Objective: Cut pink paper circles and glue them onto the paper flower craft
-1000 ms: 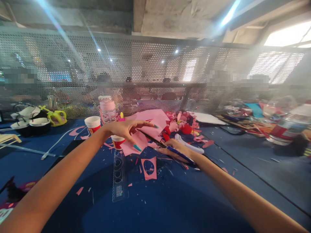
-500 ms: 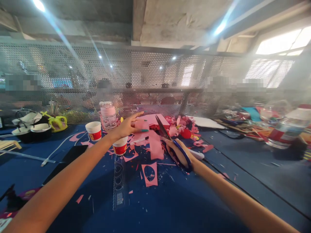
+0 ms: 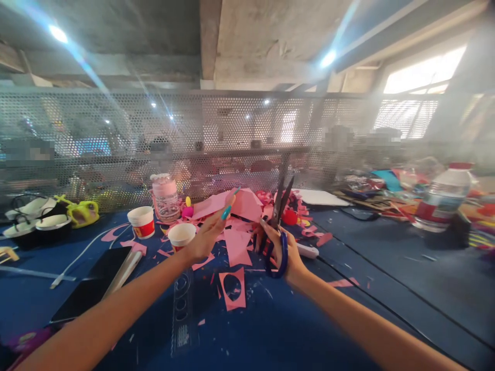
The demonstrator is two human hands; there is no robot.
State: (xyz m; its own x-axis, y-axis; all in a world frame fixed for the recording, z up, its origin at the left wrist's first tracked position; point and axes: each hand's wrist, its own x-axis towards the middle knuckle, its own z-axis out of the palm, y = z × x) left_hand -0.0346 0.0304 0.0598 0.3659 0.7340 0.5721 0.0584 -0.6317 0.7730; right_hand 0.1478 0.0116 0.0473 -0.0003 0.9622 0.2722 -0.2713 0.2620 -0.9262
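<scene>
My right hand [image 3: 291, 256] is closed around a pair of scissors [image 3: 281, 208] with dark blades and blue handles. The blades point up and away, slightly parted. To its left, my left hand [image 3: 209, 232] is stretched out with straight fingers and long teal nails, and I see nothing held in it. Just behind those fingers lie pink paper sheets [image 3: 247, 203], partly hidden by the hand; contact cannot be made out. A pink strip [image 3: 236, 246] and a square pink offcut with a round hole [image 3: 243, 291] lie in front, between my forearms.
Paper cups [image 3: 141, 219] stand left, one close by my left wrist. A clear bottle [image 3: 165, 198] is behind them, and a clear stencil ruler [image 3: 181, 309] lies in front. A white glue gun [image 3: 308, 251] with a black cord and a large bottle [image 3: 443, 198] are on the right.
My left hand has turned and its fingers have stretched out past the pink sheets. The scissors have swung from leaning left to nearly upright in my right hand. The view has shifted slightly.
</scene>
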